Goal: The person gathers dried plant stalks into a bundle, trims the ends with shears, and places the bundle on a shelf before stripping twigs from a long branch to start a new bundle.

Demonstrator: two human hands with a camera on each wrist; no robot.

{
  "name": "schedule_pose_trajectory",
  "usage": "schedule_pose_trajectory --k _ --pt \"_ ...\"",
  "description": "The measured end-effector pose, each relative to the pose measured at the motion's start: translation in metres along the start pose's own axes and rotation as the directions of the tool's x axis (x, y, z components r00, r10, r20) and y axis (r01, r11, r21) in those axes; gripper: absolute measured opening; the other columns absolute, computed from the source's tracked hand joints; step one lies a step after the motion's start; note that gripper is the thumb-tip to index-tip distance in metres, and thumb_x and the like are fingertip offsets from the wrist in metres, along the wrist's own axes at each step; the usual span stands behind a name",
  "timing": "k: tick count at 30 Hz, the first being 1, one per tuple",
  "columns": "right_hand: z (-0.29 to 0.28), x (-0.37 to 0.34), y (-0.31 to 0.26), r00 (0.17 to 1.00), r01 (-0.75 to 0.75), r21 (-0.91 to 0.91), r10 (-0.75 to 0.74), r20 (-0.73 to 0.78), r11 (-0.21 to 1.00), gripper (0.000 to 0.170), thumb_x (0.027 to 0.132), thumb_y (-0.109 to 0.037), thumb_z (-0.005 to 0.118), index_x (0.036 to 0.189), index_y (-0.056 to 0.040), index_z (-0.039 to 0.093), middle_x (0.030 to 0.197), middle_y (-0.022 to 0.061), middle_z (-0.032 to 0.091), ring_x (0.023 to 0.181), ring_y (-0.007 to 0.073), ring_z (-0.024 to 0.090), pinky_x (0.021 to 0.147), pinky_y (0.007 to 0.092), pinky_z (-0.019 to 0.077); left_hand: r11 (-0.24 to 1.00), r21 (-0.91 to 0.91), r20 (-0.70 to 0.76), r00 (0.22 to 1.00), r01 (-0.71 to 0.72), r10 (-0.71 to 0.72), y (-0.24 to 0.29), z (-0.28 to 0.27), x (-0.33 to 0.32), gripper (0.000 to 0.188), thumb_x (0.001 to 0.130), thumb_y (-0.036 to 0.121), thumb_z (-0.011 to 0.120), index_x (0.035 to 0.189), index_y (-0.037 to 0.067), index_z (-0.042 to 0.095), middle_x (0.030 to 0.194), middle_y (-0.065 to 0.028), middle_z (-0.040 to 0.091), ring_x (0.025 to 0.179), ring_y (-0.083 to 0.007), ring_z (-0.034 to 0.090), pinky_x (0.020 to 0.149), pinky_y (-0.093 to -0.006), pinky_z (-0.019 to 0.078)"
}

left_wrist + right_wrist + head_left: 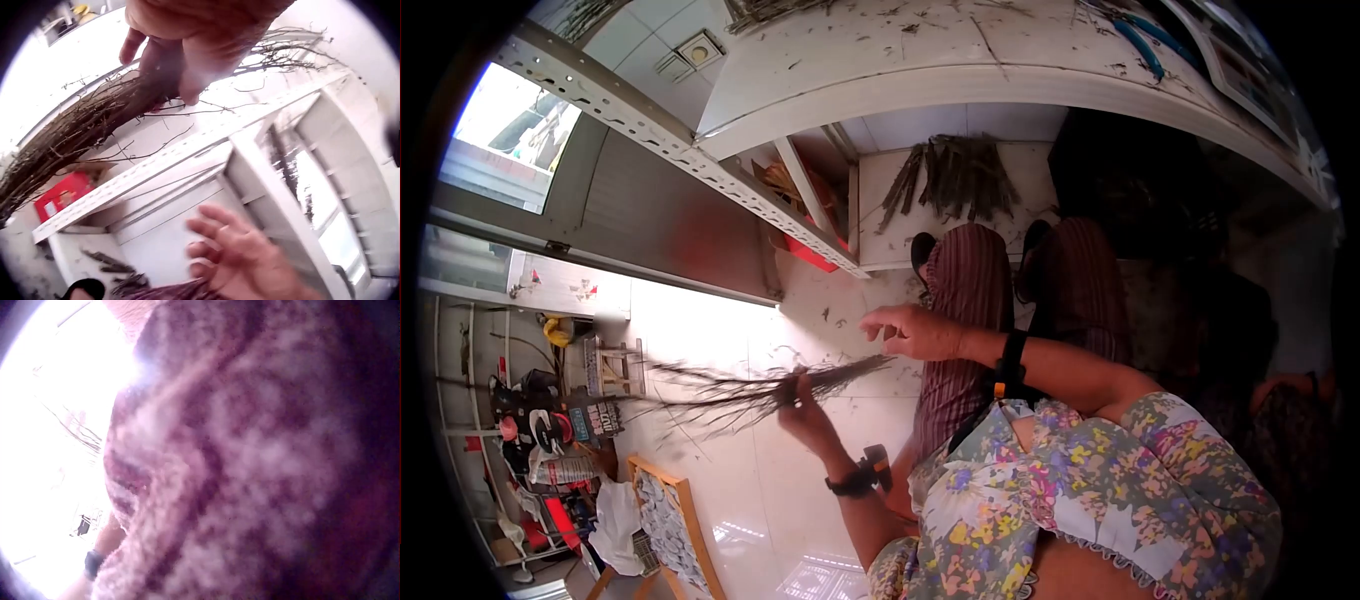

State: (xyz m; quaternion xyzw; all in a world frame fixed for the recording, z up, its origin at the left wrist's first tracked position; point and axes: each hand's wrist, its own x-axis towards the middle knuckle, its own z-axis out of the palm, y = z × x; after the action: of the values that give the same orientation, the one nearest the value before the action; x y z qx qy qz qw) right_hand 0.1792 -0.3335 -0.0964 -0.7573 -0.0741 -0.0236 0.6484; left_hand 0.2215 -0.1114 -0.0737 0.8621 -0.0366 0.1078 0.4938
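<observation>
A bundle of thin dark twigs [845,376] [81,128] is gripped around its middle by my left hand [808,418] [194,31], its branching tips spreading left in the head view. My right hand [915,332] [240,256] holds nothing; its fingers are loosely bent, close to the bundle's narrow end in the head view. Striped trousers [968,290] [237,456] fill most of the right wrist view, where a few blurred twigs [78,431] show at the left.
Cut stalks [965,175] lie under a white shelf [880,90], which bears pliers with blue handles [1138,50]. A metal post [630,110] and a red box [812,252] [65,197] stand left of the legs. A wooden-framed board [685,530] and a cluttered rack are farther left.
</observation>
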Motion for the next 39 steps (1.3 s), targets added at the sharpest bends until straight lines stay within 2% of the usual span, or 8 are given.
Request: schedule_pose_trajectory --k 4,9,22,25,28,29,33,39 --pt "-0.001 -0.004 -0.008 0.995 -0.088 0.029 0.087 0.042 0.996 0.044 0.072 0.001 0.058 0.115 -0.0032 0.052 0.095 0.0062 0.060 0.078 0.0147 0.057 0.069 0.0283 0.0476 1.000 -0.008 0.066 0.998 0.016 -0.015 -0.050 0.019 -0.001 0.017 0.083 0.008 0.062 0.095 -0.003 0.066 0.087 -0.0090 0.067 0.080 -0.0169 0.059 0.077 -0.0306 0.0464" --pt "-0.003 -0.003 -0.006 0.998 -0.053 -0.039 0.054 0.031 0.998 0.042 0.073 -0.001 0.059 0.114 -0.0027 0.053 0.094 0.0073 0.060 0.080 0.0154 0.058 0.070 0.0285 0.0478 0.983 -0.140 -0.054 0.993 -0.116 0.109 0.011 0.002 0.002 0.027 0.082 0.001 0.060 0.109 -0.006 0.057 0.107 -0.0108 0.061 0.091 -0.0169 0.055 0.081 -0.0312 0.0464" --pt "-0.004 -0.003 -0.008 0.996 -0.060 -0.032 0.062 0.068 0.998 0.041 0.074 -0.003 0.060 0.114 -0.0017 0.053 0.095 0.0082 0.061 0.083 0.0166 0.059 0.073 0.0284 0.0478 0.931 -0.364 -0.095 0.995 -0.026 -0.009 0.063 -0.018 0.002 0.010 0.084 0.000 0.054 0.091 -0.003 0.060 0.086 -0.0084 0.065 0.079 -0.0162 0.059 0.076 -0.0291 0.0468" --pt "0.000 -0.002 0.004 0.999 0.004 -0.073 -0.001 0.049 0.997 0.041 0.074 -0.003 0.061 0.114 -0.0016 0.053 0.094 0.0080 0.061 0.083 0.0166 0.059 0.073 0.0285 0.0479 0.855 -0.461 -0.151 0.971 -0.236 0.187 0.093 -0.036 -0.002 0.029 0.079 -0.003 0.059 0.107 -0.003 0.053 0.089 -0.0103 0.062 0.081 -0.0172 0.059 0.077 -0.0300 0.0486" --pt "-0.001 -0.001 0.001 0.997 -0.041 -0.032 0.042 0.064 0.999 0.040 0.075 -0.004 0.060 0.114 -0.0015 0.054 0.094 0.0081 0.061 0.082 0.0168 0.059 0.074 0.0291 0.0479 0.955 -0.241 -0.065 0.985 -0.171 0.160 0.070 -0.025 0.000 0.040 0.075 -0.005 0.063 0.113 -0.003 0.051 0.089 -0.0102 0.062 0.082 -0.0165 0.059 0.078 -0.0290 0.0483" --pt "-0.001 -0.002 -0.004 0.994 -0.071 -0.026 0.073 0.078 0.997 0.039 0.075 -0.004 0.060 0.114 -0.0014 0.054 0.094 0.0083 0.062 0.082 0.0169 0.059 0.074 0.0290 0.0478 0.923 -0.375 0.041 0.993 -0.090 0.113 0.066 -0.014 0.000 0.046 0.073 -0.008 0.065 0.116 -0.002 0.050 0.089 -0.0095 0.062 0.082 -0.0149 0.058 0.076 -0.0269 0.0482" --pt "-0.003 -0.003 -0.007 0.996 -0.054 -0.045 0.057 0.071 0.998 0.039 0.075 -0.006 0.060 0.113 -0.0012 0.054 0.093 0.0085 0.062 0.082 0.0170 0.060 0.074 0.0288 0.0476 0.887 -0.443 0.106 0.990 0.128 -0.090 0.038 0.003 0.001 0.026 0.075 -0.006 0.064 0.101 -0.004 0.059 0.087 -0.0061 0.061 0.077 -0.0122 0.057 0.072 -0.0244 0.0479" --pt "-0.004 -0.003 -0.005 0.996 -0.051 -0.050 0.055 0.077 0.997 0.038 0.075 -0.007 0.060 0.113 -0.0012 0.055 0.093 0.0081 0.063 0.082 0.0172 0.060 0.074 0.0296 0.0477 0.883 -0.459 -0.080 0.994 -0.101 0.071 0.110 -0.033 -0.004 0.009 0.078 -0.004 0.059 0.087 -0.003 0.060 0.080 -0.0055 0.062 0.074 -0.0129 0.057 0.072 -0.0254 0.0476"
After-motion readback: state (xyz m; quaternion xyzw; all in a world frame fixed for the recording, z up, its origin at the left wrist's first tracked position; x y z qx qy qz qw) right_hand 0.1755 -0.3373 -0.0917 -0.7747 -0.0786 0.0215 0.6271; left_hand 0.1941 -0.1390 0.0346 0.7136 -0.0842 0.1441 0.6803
